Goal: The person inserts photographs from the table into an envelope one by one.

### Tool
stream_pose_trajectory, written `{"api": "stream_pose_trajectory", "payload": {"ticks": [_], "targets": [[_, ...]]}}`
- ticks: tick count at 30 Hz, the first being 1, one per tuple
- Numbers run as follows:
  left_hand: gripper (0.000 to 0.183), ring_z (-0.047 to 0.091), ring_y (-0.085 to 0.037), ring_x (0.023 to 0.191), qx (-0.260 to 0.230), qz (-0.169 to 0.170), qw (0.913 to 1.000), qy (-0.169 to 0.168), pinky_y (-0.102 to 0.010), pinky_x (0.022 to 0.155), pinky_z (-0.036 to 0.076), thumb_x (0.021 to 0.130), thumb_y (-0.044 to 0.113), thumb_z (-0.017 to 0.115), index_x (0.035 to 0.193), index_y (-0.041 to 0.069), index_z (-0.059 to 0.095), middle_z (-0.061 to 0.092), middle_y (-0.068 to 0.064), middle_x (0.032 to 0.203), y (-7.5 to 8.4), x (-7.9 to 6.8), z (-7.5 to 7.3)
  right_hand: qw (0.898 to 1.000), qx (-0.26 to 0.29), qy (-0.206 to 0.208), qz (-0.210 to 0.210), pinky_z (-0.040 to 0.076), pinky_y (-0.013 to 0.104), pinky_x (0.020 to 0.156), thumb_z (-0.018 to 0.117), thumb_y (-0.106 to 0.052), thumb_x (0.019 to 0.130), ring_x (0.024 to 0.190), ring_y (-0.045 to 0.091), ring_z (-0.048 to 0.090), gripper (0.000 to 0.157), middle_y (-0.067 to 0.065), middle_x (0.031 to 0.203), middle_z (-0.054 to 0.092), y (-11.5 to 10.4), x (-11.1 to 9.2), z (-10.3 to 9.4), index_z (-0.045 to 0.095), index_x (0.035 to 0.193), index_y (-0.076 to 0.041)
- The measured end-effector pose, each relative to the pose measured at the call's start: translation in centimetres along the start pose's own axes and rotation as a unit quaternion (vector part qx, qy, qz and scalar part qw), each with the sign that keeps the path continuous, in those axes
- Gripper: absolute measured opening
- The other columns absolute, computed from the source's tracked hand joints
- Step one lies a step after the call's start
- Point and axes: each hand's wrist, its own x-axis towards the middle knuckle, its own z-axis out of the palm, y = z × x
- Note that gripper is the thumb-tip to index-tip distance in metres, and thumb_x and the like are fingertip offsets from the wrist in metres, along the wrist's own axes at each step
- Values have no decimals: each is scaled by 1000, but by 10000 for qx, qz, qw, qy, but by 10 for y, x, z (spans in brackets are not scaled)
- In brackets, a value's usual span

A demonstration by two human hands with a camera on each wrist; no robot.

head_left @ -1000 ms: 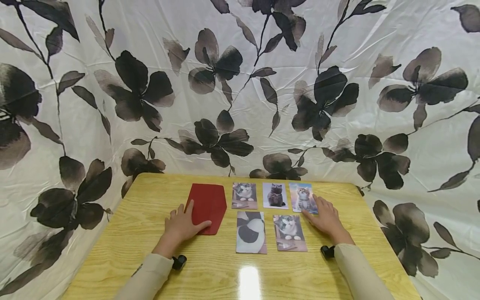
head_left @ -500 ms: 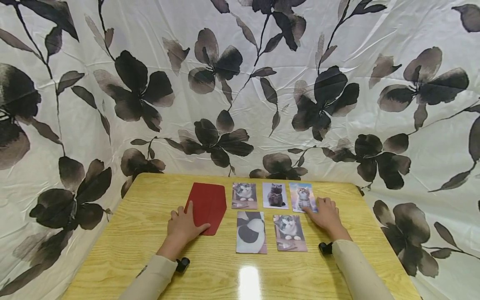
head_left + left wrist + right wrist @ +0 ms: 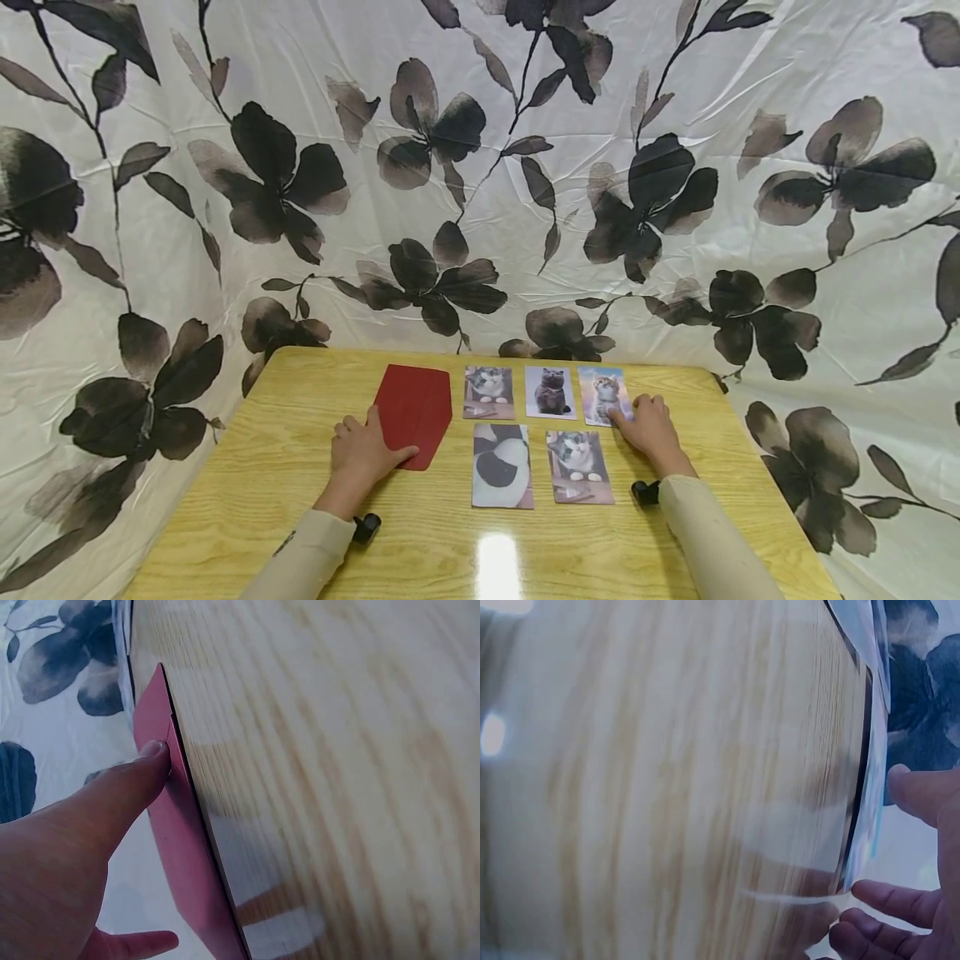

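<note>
A red paper envelope [image 3: 416, 408] with angled corners lies on the wooden table. My left hand [image 3: 360, 454] rests at its lower left, fingers spread, thumb over its near part; in the left wrist view the thumb [image 3: 127, 780] lies along the red surface. At the right end of the back row is a picture card [image 3: 600, 385] of an orange kitten under a blue sky. Beside it is my right hand [image 3: 651, 429], thumb over the card's lower part, loosely bent fingers by its right edge. The right wrist view has fingertips [image 3: 877, 896] right at the card's edge.
Two more cards stand left of the kitten card: a grey-and-white cat [image 3: 489, 385] and a dark grey cat [image 3: 551, 387]. Nearer lie a black-and-white close-up card [image 3: 501, 467] and another grey-and-white cat card [image 3: 579, 454]. A flowered cloth [image 3: 480, 192] hangs behind the table [image 3: 420, 542].
My right hand has shifted slightly, its thumb moving further over the kitten card and its fingers drawing back to the right. The envelope has turned very slightly under my left hand.
</note>
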Motion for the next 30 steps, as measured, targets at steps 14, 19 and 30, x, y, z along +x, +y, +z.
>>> {"api": "stream_pose_trajectory", "payload": {"ticks": [14,19,30], "targets": [[114,54,-54,102,-342,-145,9992,175,-59,83,53,75,61,92,144,-14,40,48,-39,112,-2,-1,-1,9996,124,42,251,48,62,89,72,-41,100,108,49,51,60,32,116,48,-1,-2,4,52,119,12],[118,55,-56,108,-523,-124,9984,185,-60,86,55,77,56,92,148,-17,33,45,-41,119,-4,0,0,9993,208,85,312,48,62,93,74,-39,99,109,49,53,60,34,117,51,-1,-3,4,54,119,14],[113,48,-56,127,-690,-23,9976,106,-64,87,57,82,55,89,145,-23,38,45,-42,139,-3,2,-7,9965,567,256,565,49,59,89,78,-32,97,103,46,56,51,32,114,56,-7,-8,-2,56,111,12]]}}
